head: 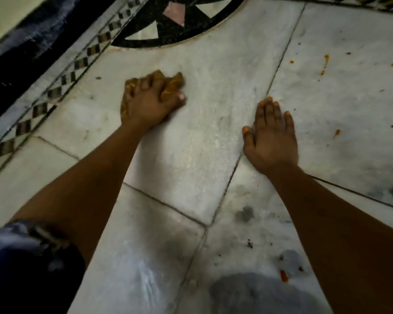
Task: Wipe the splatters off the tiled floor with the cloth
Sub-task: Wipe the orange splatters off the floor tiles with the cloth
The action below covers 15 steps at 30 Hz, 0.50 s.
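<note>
My left hand (145, 103) presses a crumpled mustard-brown cloth (174, 83) onto a white marble tile (202, 91), fingers closed over it; most of the cloth is hidden under the hand. My right hand (270, 137) lies flat on the floor with its palm down and fingers together, holding nothing. Orange splatters (325, 63) dot the tile to the right of that hand, with one drop (337, 132) close by. A red-orange blob (284, 275) lies near the bottom, beside my right forearm.
A black inlaid medallion (175, 21) curves across the top. A checkered border strip (55, 91) runs diagonally at the left, next to a dark band (21, 64). Grey smudges (244, 214) mark the near tiles. Dark clothing (21, 268) fills the lower left.
</note>
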Tool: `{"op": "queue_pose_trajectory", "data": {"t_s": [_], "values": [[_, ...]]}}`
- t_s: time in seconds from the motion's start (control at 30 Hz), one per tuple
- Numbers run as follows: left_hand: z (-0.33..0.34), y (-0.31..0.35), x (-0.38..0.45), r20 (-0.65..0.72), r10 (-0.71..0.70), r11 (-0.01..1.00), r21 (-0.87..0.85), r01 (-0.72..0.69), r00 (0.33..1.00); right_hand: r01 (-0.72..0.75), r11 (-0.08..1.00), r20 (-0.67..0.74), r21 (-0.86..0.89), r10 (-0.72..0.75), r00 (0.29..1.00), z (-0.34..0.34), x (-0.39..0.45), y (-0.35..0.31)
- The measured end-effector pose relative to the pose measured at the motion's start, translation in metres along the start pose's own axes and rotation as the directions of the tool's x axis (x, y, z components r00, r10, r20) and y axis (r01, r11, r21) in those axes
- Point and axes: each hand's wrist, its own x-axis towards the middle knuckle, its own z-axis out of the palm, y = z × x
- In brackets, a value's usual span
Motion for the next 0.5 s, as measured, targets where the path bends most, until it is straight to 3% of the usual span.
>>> {"op": "queue_pose_trajectory", "data": {"t_s": [0.07,0.2,0.33,0.43,0.5], "values": [[0.000,0.014,-0.034,-0.010,0.099,0.995,-0.012,-0.099,0.995,-0.003,1.000,0.014,0.005,0.003,1.000,-0.001,-0.001,0.000],[-0.007,0.035,-0.107,-0.144,0.150,0.982,-0.092,-0.164,0.978,-0.015,1.000,0.104,0.010,0.014,0.994,-0.013,0.000,0.001],[-0.014,0.044,-0.141,-0.083,0.198,0.967,-0.148,-0.208,0.977,-0.087,0.969,0.326,0.231,0.007,0.945,-0.046,-0.001,0.007],[-0.029,0.052,-0.164,-0.017,0.078,0.921,-0.382,-0.078,0.997,-0.052,0.942,0.217,0.331,-0.022,0.976,-0.072,-0.045,0.011],[-0.043,0.063,-0.181,0.027,0.001,0.762,-0.648,0.016,1.000,0.056,0.927,0.058,0.372,-0.083,0.995,-0.079,-0.084,0.013]]}}
